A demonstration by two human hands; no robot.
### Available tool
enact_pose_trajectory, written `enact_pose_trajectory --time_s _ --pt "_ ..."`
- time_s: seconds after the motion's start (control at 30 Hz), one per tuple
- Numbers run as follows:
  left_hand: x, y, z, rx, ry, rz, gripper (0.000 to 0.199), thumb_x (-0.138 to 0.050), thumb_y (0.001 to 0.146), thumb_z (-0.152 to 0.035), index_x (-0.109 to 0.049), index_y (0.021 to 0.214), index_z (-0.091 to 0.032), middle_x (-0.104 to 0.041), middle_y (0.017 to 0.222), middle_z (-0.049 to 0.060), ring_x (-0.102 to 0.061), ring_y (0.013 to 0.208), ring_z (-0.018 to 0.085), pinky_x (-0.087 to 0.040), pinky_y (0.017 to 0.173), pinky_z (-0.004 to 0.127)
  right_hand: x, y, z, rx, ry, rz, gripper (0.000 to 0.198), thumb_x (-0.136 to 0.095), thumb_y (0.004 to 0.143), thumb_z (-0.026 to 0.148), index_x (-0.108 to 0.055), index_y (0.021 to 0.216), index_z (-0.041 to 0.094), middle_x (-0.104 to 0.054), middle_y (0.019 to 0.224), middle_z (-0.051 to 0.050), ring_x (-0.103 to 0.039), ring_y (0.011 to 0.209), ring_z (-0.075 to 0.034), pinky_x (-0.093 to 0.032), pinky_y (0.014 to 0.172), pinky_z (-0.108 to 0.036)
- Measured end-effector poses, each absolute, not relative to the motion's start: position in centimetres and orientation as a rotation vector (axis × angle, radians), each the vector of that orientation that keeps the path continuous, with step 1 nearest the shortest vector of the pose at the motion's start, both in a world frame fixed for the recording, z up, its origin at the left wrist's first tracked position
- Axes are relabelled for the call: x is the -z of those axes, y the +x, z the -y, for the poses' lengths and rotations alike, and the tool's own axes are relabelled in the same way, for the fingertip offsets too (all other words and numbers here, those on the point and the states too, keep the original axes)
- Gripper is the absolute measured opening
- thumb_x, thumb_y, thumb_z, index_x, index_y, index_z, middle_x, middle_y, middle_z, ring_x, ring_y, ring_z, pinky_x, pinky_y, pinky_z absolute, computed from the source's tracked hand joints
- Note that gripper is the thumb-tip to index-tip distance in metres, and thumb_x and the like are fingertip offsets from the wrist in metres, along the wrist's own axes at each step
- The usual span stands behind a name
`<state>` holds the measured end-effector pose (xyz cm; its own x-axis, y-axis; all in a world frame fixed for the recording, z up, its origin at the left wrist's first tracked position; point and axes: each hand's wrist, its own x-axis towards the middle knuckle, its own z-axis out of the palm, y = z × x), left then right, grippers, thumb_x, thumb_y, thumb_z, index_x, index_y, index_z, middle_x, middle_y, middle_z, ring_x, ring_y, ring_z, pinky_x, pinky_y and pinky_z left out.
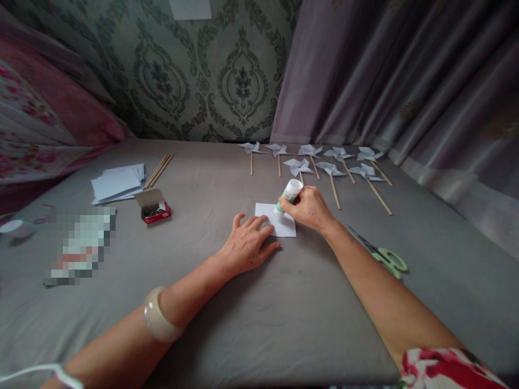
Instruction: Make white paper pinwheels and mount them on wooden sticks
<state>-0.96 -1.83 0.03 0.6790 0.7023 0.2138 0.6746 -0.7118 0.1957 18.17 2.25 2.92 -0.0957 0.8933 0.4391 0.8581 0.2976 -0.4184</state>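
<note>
A small white sheet of paper (265, 210) lies flat on the grey cloth in front of me. My left hand (249, 242) rests on its left part, fingers spread. A white and green glue stick (292, 189) is gripped in my right hand (310, 208), tilted with its lower end at the paper's surface. My right fingers hide part of the tube. To the right, beside my forearm, lie scissors (383, 256) with pale green handles.
Several paper pinwheels (299, 166) on sticks lie at the back right. At the left are a paper stack (118, 183), loose wooden sticks (159, 170), an open red box (155, 209) of small metal pieces, a blurred packet (83, 246) and a white round object (17, 229).
</note>
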Motion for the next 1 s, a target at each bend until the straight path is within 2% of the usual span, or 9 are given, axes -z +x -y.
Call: enact_pose_trajectory --time_s 0.13,0.33,0.7,1.0 --pt "-0.1 -1.0 1.3 -0.383 2.802 -1.134 0.042 -0.041 0.091 -0.055 -0.061 0.107 -0.022 -0.044 0.144 0.014 -0.044 0.124 0.034 -0.028 0.101 0.058 -2.6 17.8 -2.2 -0.035 -1.524 1.981 0.023 -0.058 0.075 0.036 -0.054 0.059 0.020 -0.059 0.058 -0.002 -0.055 0.060 -0.016 -0.039 0.069 -0.030" --pt "0.1 -1.1 0.6 -0.369 2.804 -1.061 0.041 -0.043 0.089 -0.056 -0.059 0.107 -0.022 -0.046 0.142 0.012 -0.030 0.136 0.037 -0.022 0.105 0.062 -1.8 17.5 -2.2 -0.007 -1.462 2.042 0.021 -0.058 0.076 0.035 -0.054 0.062 0.020 -0.058 0.060 -0.001 -0.055 0.064 -0.016 -0.039 0.077 -0.032" --pt "0.1 -1.7 0.5 -0.347 2.856 -0.973 0.044 -0.037 0.091 -0.057 -0.056 0.110 -0.022 -0.045 0.142 0.013 -0.023 0.140 0.038 -0.017 0.109 0.064 -1.1 17.4 -2.2 0.009 -1.330 2.068 0.021 -0.057 0.074 0.029 -0.047 0.058 0.021 -0.054 0.059 0.000 -0.052 0.062 -0.016 -0.038 0.077 -0.034" --pt "-0.1 -1.9 0.5 -0.330 2.835 -0.944 0.046 -0.036 0.093 -0.055 -0.052 0.130 -0.031 -0.043 0.143 0.012 -0.023 0.140 0.038 -0.014 0.108 0.066 -0.8 18.1 -2.1 0.033 -1.300 2.054 0.018 -0.058 0.074 0.028 -0.048 0.061 0.022 -0.054 0.060 0.000 -0.053 0.064 -0.018 -0.039 0.078 -0.036"
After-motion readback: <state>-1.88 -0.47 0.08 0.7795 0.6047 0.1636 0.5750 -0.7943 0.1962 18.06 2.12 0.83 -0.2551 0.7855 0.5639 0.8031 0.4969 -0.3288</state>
